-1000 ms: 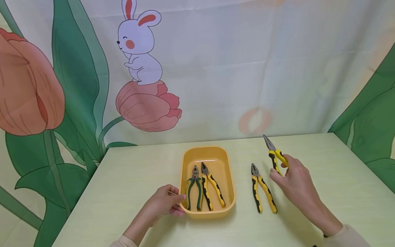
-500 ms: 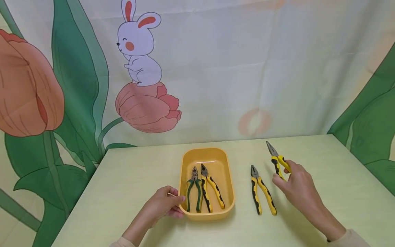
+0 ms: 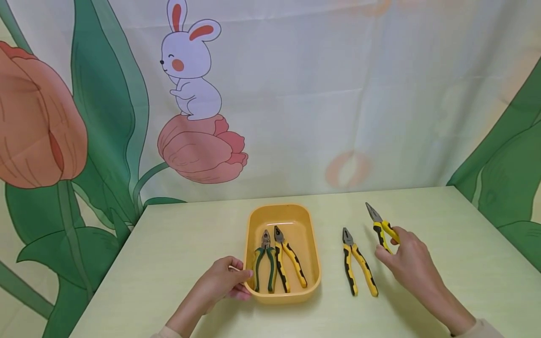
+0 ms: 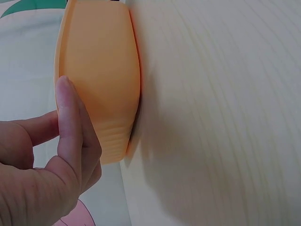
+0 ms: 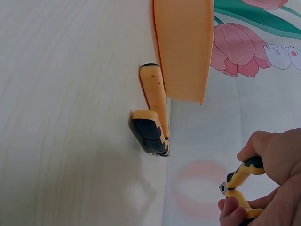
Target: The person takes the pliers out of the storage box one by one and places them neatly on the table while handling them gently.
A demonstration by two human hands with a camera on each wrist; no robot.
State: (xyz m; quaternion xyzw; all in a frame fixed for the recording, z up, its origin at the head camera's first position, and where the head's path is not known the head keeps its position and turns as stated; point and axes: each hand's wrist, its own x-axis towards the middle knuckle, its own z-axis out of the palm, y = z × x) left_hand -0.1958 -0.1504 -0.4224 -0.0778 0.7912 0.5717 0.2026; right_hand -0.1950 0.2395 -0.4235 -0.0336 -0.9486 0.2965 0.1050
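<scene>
Tray (image 3: 291, 298), orange-yellow plastic, rounded corners: on the table (image 3: 169, 249), its left rim near the front corner pinched between the thumb and fingers of the left hand (image 3: 221, 279). Contents, two: green-handled pliers (image 3: 265, 249), at left; black-and-yellow pliers (image 3: 279, 242), just beside, handles spread. Loose pliers (image 3: 348, 242), yellow and black, one: flat on the table, right of the tray and apart from it, handles toward the person. Long-nose pliers (image 3: 377, 221), yellow and black, one: raised above the table, handles gripped by the right hand (image 3: 407, 258), tip pointing away. Backdrop (image 3: 287, 131): cloth, printed rabbit and tulips.
</scene>
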